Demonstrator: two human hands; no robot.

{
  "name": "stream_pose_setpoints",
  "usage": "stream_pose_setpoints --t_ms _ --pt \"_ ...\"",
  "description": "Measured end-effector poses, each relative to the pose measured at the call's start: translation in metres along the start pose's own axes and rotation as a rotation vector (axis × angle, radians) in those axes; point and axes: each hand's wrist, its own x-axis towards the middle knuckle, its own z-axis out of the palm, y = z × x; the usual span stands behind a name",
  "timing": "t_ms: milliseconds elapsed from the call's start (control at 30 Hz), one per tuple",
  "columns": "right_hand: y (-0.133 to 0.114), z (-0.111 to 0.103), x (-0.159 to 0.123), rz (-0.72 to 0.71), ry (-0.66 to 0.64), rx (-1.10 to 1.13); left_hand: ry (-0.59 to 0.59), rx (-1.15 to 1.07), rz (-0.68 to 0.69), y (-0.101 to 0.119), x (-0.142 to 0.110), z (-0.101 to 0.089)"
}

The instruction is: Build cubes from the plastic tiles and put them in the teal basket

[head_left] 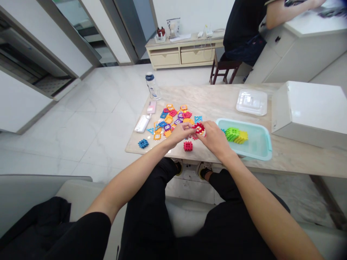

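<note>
A red toothed building-block piece [199, 128] with a window pattern is held above the table between my hands. My right hand [215, 140] pinches its right side, thumb below and fingers behind. At the left side, the fingers of my left hand [180, 133] are closed on its edge. Just below, a red block stack [188, 146] stands near the front edge of the table. A blue block stack [143, 143] sits further left. Behind my hands lies a loose spread of orange, purple, blue and red pieces [168, 119], partly hidden by my fingers.
A pale teal tub [262, 144] right of my hand holds green [232, 134] and yellow pieces [242, 137]. Beyond are a clear plastic lid [252, 102] and a white box [311, 108]. A water bottle [153, 86] stands at back left. Another person [242, 32] sits at a far counter.
</note>
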Motion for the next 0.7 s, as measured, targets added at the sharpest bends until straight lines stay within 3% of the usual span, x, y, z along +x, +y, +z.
stream_pose_setpoints --t_ms 200,467,567,700 --pt "-0.006 -0.01 0.001 -0.031 0.121 0.028 0.006 0.002 0.058 0.007 0.001 0.004" --pt "-0.001 -0.028 0.006 -0.166 0.022 -0.018 -0.035 0.114 0.073 0.01 -0.005 -0.01" --pt "0.009 -0.036 0.007 -0.134 0.045 -0.059 0.031 0.12 0.061 0.002 0.008 -0.015" --pt "0.025 -0.051 0.003 -0.071 0.131 -0.045 0.163 0.541 0.04 -0.019 0.037 -0.015"
